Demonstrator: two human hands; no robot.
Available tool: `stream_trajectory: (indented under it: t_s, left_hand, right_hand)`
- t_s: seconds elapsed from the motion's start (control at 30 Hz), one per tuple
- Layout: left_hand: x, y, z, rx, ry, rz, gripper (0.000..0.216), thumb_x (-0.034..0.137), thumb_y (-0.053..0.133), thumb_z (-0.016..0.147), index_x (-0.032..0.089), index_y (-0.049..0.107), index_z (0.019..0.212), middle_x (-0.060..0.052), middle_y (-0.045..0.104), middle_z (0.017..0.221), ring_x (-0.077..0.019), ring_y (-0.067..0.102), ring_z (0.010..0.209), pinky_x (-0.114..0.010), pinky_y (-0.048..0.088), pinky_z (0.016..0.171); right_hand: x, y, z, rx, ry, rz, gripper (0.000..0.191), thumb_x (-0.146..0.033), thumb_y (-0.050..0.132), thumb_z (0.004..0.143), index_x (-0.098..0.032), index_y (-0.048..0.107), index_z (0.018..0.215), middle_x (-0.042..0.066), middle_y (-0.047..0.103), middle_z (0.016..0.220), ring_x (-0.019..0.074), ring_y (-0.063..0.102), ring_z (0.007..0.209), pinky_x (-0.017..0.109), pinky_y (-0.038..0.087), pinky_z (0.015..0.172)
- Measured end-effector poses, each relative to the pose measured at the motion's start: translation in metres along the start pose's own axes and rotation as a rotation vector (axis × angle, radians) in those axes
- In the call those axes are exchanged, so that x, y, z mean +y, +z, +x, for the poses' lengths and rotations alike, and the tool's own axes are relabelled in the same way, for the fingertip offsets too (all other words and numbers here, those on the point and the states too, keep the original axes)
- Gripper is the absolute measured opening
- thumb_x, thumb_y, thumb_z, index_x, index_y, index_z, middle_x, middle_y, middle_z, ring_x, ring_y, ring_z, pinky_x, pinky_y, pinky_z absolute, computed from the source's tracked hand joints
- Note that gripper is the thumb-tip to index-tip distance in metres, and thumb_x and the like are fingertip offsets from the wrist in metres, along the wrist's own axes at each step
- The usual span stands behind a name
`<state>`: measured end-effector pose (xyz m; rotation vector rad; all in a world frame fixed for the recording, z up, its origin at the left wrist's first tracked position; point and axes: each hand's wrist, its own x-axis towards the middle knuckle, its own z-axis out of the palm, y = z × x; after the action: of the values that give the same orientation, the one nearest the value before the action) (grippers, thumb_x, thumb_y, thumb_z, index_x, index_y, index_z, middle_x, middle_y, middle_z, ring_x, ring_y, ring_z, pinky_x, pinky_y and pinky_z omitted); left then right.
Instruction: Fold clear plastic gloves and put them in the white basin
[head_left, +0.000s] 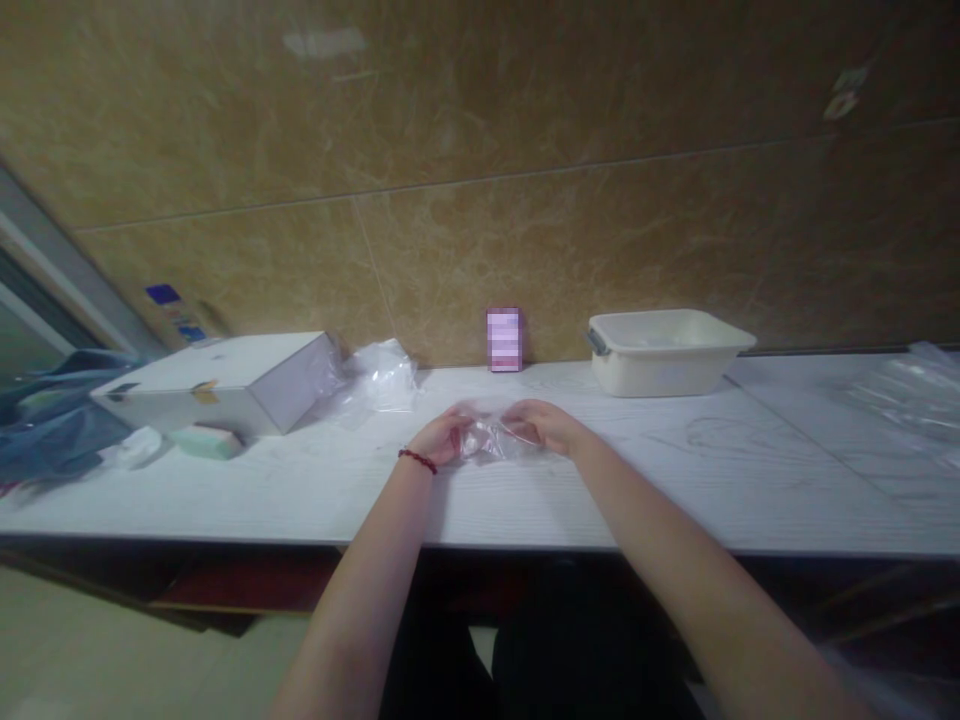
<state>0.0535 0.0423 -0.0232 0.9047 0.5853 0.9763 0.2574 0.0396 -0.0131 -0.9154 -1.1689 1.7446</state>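
Observation:
Between my two hands is a crumpled clear plastic bag (pixel 489 438), just above or on the pale wood-grain table (pixel 517 510). My left hand (pixel 442 435), with a dark red bead bracelet at the wrist, has its fingers closed on the bag's left side. At the other side, my right hand (pixel 546 425) curls its fingers round the bag's right edge. Folds of plastic partly cover the fingertips, and whether anything lies inside the bag I cannot make out.
Against the tiled wall stands a small device with a blurred screen (pixel 505 340). A cream plastic basin (pixel 660 375) is at the back right, with clear plastic (pixel 911 395) farther right. To the left are a white box (pixel 225 385), more clear plastic (pixel 386 375) and a pale green block (pixel 206 441).

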Motion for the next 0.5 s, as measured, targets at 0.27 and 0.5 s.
stream_trajectory:
  t_s: [0.27, 0.5]
  left_hand:
    - [0.013, 0.014, -0.012, 0.002, -0.053, -0.119, 0.04, 0.033, 0.045, 0.073, 0.021, 0.042, 0.111, -0.004, 0.058, 0.074, -0.0171, 0.057, 0.064, -0.033, 0.046, 0.059]
    - [0.002, 0.011, -0.004, 0.087, -0.004, 0.07, 0.05, 0.012, 0.051, 0.066, 0.027, 0.038, 0.112, 0.003, 0.053, 0.062, -0.009, 0.053, 0.051, -0.023, 0.045, 0.05]
  right_hand:
    - [-0.003, 0.002, -0.002, 0.026, -0.066, -0.04, 0.005, -0.012, 0.05, 0.061, -0.016, 0.048, 0.063, -0.003, 0.056, 0.056, 0.0074, 0.049, 0.047, 0.018, 0.037, 0.045]
    - [-0.003, 0.002, -0.002, 0.031, -0.126, -0.026, 0.013, -0.017, 0.055, 0.056, -0.017, 0.044, 0.062, -0.004, 0.054, 0.058, 0.0078, 0.048, 0.049, 0.019, 0.035, 0.045]
